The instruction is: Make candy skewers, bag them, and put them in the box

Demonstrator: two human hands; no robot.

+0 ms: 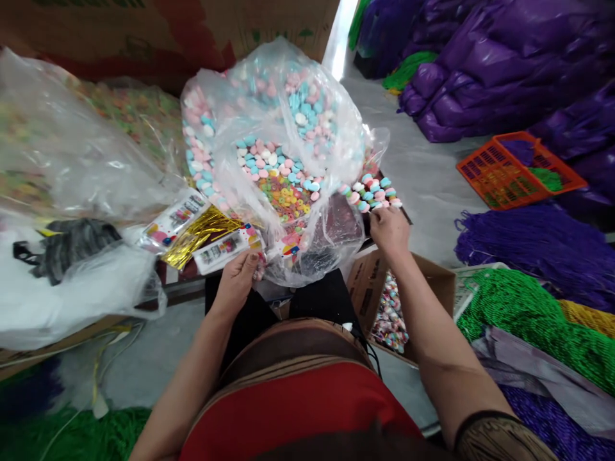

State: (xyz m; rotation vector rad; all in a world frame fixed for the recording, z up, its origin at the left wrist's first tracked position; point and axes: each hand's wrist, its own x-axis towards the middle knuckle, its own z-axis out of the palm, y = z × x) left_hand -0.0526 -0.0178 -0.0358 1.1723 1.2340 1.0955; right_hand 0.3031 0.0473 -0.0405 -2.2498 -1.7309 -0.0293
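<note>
My left hand (237, 280) is closed in a pinch at the table's front edge. By its fingertips shows a small clear bag with pinkish candies (260, 265), partly hidden by the fingers. My right hand (391, 230) reaches to the table's right end, its fingers curled at a cluster of pastel candies (369, 192); what they grip is hidden. Between the hands a large clear plastic bag (339, 234) lies open, with pink, blue and white candies (262, 157) and ring-shaped candies (284, 198) inside. Beside my left hand are gold twist ties (199, 235) and a stack of printed packets (221, 251).
More printed packets (175, 221) and another large bag of ring candies (139, 121) lie left. A cardboard box (435, 275) with small wrapped packs stands below my right arm. Right are an orange basket (509, 182), purple sacks (480, 70) and green bead strands (528, 320).
</note>
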